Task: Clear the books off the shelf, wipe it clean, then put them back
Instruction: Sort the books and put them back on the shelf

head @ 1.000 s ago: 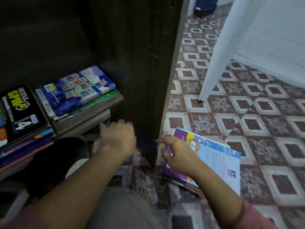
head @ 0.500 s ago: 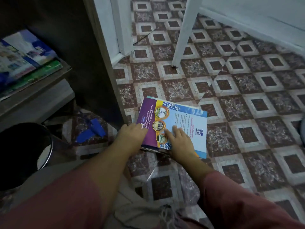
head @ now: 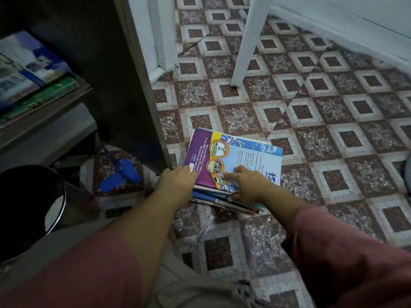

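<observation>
Down on the patterned floor (head: 333,134) a stack of books (head: 249,152) lies flat, close beside the foot of the dark side panel (head: 124,85) at its nine o'clock. The top cover is glossy: a purple band on the left, a yellow stripe carrying three round photo medallions, and pale blue on the right with a white swirl pattern along its far edge. White capitals on the purple read "MENJADI SEKOLAH UNGG…", "YANG BERTERASKAN P…" and "MERENTAS KURIKULU…", with the line ends under the left hand (head: 178,181). The red heading and small bullet text on the blue are too small to read. Thinner blue and red-edged books poke out beneath at six o'clock.

The left hand curls over the stack's near-left corner, thumb on the cover. The right hand (head: 251,185) lays its forefinger on the cover and tucks its thumb against the near edge, pinching the upper books.

At ten o'clock, the shelf (head: 51,110) carries shelved books (head: 33,70), blue over green, blurred. Blue scraps (head: 122,176) lie at nine o'clock, and a white leg (head: 244,45) stands at twelve.
</observation>
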### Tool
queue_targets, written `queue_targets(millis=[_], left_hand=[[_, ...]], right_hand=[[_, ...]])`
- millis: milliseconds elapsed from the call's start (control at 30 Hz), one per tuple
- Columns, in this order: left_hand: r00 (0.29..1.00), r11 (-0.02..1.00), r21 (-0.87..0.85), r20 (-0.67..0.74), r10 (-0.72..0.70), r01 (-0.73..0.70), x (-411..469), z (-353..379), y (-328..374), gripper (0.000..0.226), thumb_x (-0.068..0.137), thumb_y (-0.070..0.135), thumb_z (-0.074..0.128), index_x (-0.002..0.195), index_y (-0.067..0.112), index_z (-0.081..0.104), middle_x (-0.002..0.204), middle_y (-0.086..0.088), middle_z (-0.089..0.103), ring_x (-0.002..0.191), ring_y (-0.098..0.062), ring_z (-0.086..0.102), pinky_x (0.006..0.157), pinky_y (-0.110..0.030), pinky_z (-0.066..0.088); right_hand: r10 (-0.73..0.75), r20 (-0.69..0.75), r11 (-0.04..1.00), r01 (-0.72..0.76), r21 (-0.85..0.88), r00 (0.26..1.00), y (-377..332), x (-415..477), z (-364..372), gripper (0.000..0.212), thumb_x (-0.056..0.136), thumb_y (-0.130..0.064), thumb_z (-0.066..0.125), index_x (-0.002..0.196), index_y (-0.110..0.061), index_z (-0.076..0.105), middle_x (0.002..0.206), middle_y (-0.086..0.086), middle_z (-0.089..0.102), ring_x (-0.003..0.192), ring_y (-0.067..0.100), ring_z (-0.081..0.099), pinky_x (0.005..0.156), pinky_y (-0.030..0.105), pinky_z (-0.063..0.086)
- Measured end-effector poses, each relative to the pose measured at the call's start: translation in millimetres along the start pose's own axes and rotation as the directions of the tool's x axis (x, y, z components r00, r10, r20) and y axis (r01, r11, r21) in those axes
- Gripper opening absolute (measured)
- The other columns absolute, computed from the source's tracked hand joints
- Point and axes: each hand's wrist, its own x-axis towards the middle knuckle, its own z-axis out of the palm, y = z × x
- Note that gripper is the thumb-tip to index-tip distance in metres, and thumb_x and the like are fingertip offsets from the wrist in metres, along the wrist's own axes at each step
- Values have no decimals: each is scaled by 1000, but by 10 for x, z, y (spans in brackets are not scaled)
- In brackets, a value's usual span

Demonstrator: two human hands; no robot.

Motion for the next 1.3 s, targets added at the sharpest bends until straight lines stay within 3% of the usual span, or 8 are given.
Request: queue_targets(millis=[233, 400, 567, 767, 900, 1000, 1133, 1300], left_hand=[[1000, 1000, -20, 0, -3, 3, -7, -16, 13, 47, 93, 34, 57, 135, 22, 42, 130, -2, 47, 119, -22, 49, 95, -39, 40], [1000, 1000, -9, -24, 17, -17, -35, -74, 68, 49, 92, 27, 56, 137, 22, 39, 131, -1, 49, 122, -21, 47, 100, -38, 36], [999, 999, -41, -33, -4, 2, -214, -200, 113, 56, 93, 24, 57, 143, 21, 31, 138, -3, 44, 127, -20, 42, 105, -36, 32], [955, 997, -66, -290, -68, 51, -535, -596, 165, 80, 87, 20, 66, 151, 19, 18, 154, -5, 28, 144, -22, 20, 120, -46, 10], [913, 999, 4, -405, -42, 48, -904, -1025, 16, 46, 88, 26, 62, 131, 22, 49, 127, -1, 57, 122, -19, 50, 117, -42, 15], [959, 993, -51, -259, -119, 110, -1329, -1332, -196, 21, 89, 27, 62, 110, 27, 61, 95, 2, 63, 87, -17, 60, 79, -34, 49], [941, 971, -85, -244, -236, 221, -1975, -1566, -684, 11, 91, 32, 59, 101, 32, 64, 87, 8, 63, 78, -10, 58, 63, -28, 44], [727, 881, -29, -553, -408, 472, -2872, -1596, -1400, 33, 84, 37, 64, 116, 32, 64, 101, -6, 70, 89, -33, 65, 67, -35, 47]], right_hand=[[-1, 19, 1000, 1, -6, 1000, -42, 10, -92, 74, 88, -42, 62, 151, -27, 26, 143, 13, 36, 119, 35, 52, 100, 36, 42], [120, -88, 992, -124, -38, 989, -343, 1, 61, 51, 93, -11, 54, 137, -17, 29, 130, 20, 40, 108, 40, 55, 78, 42, 48], [191, -200, 976, -207, -67, 961, -442, -126, 37, 51, 94, -10, 52, 139, -21, 31, 125, 12, 49, 108, 33, 56, 81, 41, 47], [207, -494, 961, -271, -61, 844, -705, -712, -655, 34, 94, -8, 45, 123, -24, 51, 108, 2, 66, 99, 27, 63, 78, 34, 42], [73, -468, 984, -140, -111, 881, -1028, -1189, -1120, 37, 93, -9, 48, 124, -29, 50, 99, 1, 66, 91, 27, 65, 61, 30, 35], [-85, -481, 986, 4, -166, 872, -1404, -1430, -1380, 32, 95, -19, 52, 124, -33, 50, 98, 1, 65, 90, 26, 64, 60, 31, 37], [-249, -568, 967, 167, -193, 785, -1945, -1523, -1718, 25, 93, -34, 59, 117, -35, 53, 88, -4, 61, 80, 21, 61, 61, 31, 45], [-430, -686, 903, 262, -341, 587, -2681, -1471, -2224, 31, 97, -31, 49, 125, -42, 54, 102, 1, 67, 94, 30, 65, 64, 32, 32]])
